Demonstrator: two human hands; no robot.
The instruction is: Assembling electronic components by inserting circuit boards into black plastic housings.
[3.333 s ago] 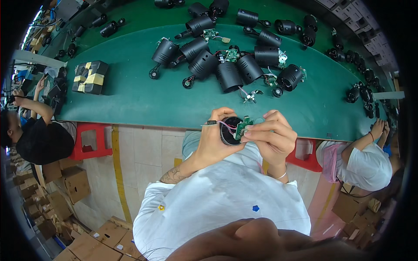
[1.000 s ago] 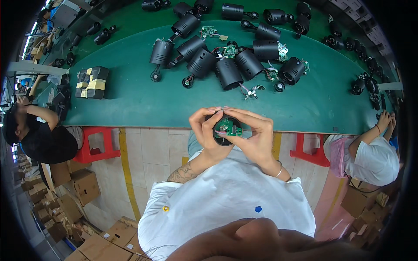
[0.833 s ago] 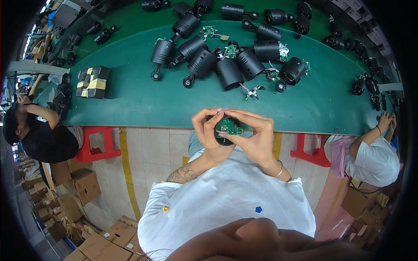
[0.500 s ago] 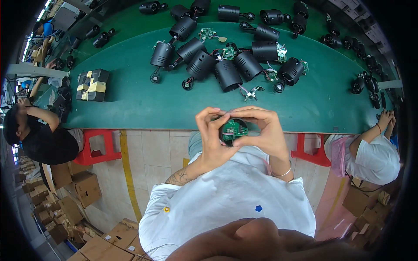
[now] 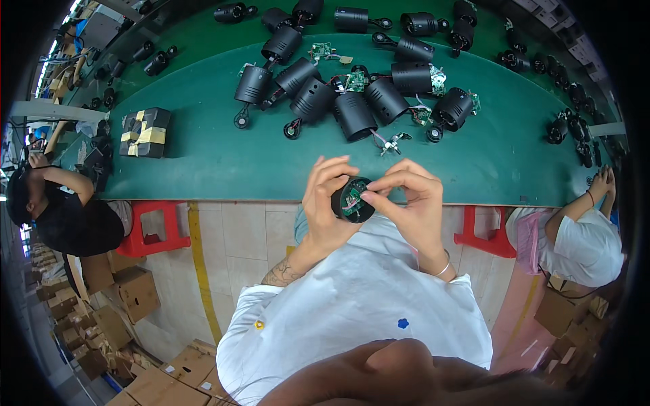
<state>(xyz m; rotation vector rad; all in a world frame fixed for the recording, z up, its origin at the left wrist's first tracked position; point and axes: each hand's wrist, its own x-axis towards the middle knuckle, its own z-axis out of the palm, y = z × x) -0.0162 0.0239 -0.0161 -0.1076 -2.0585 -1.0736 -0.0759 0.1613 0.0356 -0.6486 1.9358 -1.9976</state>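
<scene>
My left hand (image 5: 330, 203) is wrapped round a black cylindrical housing (image 5: 336, 201), its open end tilted up toward me. Inside that opening sits a green circuit board (image 5: 352, 198) with a pinkish wire. The thumb and forefinger of my right hand (image 5: 409, 203) pinch together at the board's right edge, just within the rim. Past my hands, several similar black housings (image 5: 355, 116) lie on the green table, some with boards hanging out on wires. The nearest loose board (image 5: 391, 143) lies beside one housing's open mouth.
A black block bound with yellow tape (image 5: 145, 133) stands on the green tabletop (image 5: 210, 162) to the left. Co-workers sit at both ends near red stools (image 5: 154, 227). More black housings (image 5: 579, 132) lie at the far right. Cardboard boxes (image 5: 135, 291) are stacked on the floor behind.
The housing has tilted and shifted slightly left in my left hand. My right hand has let go of the housing's side and now pinches at the board inside the rim.
</scene>
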